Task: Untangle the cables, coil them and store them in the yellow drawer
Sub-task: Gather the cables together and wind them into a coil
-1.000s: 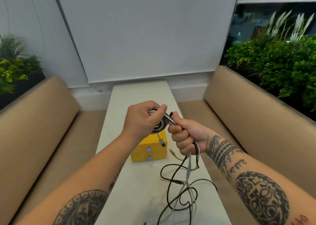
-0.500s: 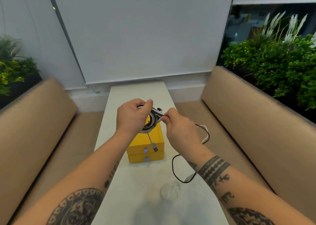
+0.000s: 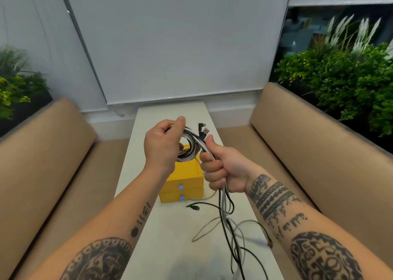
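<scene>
Loose cables [image 3: 228, 221] litter the table [image 3: 170, 237] near the yellow drawer [image 3: 182, 173] front.

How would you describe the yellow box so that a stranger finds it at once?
Find the long white table between the two tan sofas. The box stands at its middle. It is the only yellow thing on the table, with two stacked drawers, each bearing a small blue tab.
</scene>
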Demonstrator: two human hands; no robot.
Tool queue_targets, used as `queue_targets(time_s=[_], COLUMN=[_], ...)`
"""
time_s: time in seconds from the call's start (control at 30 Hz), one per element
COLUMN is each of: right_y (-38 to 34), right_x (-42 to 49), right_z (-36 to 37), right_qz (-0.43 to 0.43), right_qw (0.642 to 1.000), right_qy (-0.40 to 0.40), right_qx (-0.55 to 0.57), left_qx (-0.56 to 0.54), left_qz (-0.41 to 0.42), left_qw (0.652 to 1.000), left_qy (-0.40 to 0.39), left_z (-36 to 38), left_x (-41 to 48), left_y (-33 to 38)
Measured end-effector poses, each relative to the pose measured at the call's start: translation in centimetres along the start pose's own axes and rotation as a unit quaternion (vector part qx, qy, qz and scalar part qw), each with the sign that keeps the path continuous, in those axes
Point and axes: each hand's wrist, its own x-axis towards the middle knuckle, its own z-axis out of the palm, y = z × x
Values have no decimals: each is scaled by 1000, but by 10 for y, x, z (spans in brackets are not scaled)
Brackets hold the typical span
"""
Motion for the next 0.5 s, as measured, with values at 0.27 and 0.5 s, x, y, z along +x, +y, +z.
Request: queue_targets(time_s=[0.27, 0.5], right_y=[0, 4], right_x=[7, 8], right_z=[16, 18], right_qz=[-104, -144], right_qw=[953, 959], right_qy=[192, 143], right_qx=[-210, -197], left_qx=[-159, -202], left_qz=[-115, -128], left_qw=[980, 969], left_qy=[35, 54], left_z=[5, 15], left_x=[-5, -17], left_y=[-5, -6])
